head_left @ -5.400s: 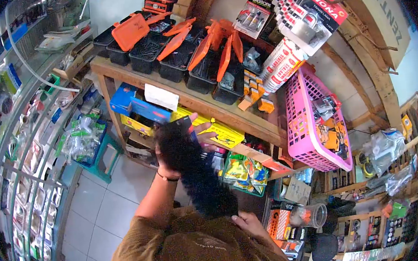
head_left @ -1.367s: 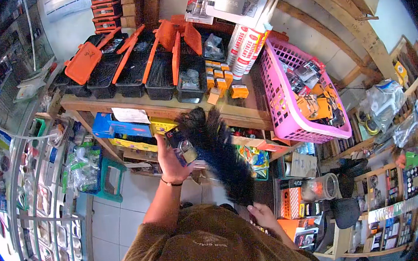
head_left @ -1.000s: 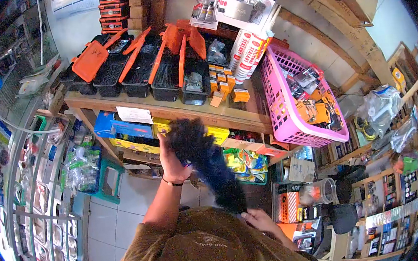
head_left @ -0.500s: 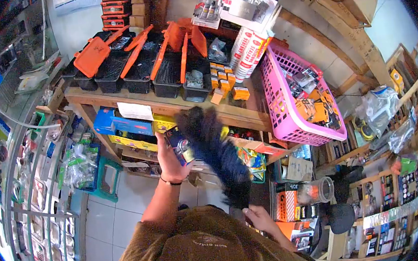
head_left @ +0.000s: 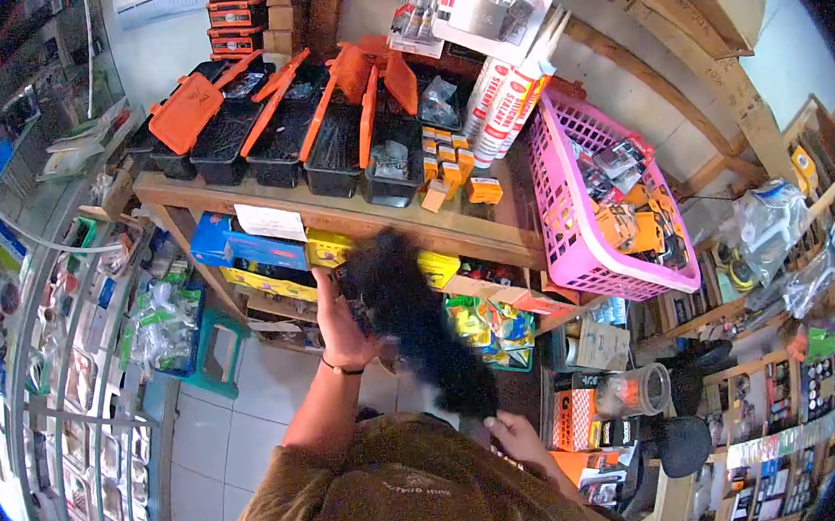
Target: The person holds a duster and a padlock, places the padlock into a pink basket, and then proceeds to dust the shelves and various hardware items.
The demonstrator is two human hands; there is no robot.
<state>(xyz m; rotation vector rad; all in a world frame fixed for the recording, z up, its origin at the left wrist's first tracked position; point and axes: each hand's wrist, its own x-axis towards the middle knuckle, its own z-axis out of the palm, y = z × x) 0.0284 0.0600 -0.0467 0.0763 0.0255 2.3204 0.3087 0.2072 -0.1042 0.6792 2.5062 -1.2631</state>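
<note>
A black feather duster [head_left: 430,335] slants across the middle of the view, its fluffy head up and to the left. My right hand [head_left: 518,439] is closed around its handle near my body. Held up in front of the shelf, my left hand [head_left: 341,323] grips a small dark printed pack [head_left: 354,310] with the thumb on the right side. The duster's feathers lie over most of the pack, so its front is largely hidden.
Black bins [head_left: 332,153] with orange lids line the wooden shelf [head_left: 332,208]. Small orange boxes [head_left: 448,162], sealant tubes [head_left: 502,112] and a pink basket [head_left: 629,265] stand to the right. A glass display case [head_left: 71,424] is at left, a green stool [head_left: 221,355] beside it.
The duster head has swept left and slightly down over the pack, covering its printed front that showed before. My left hand has stayed almost in place.
</note>
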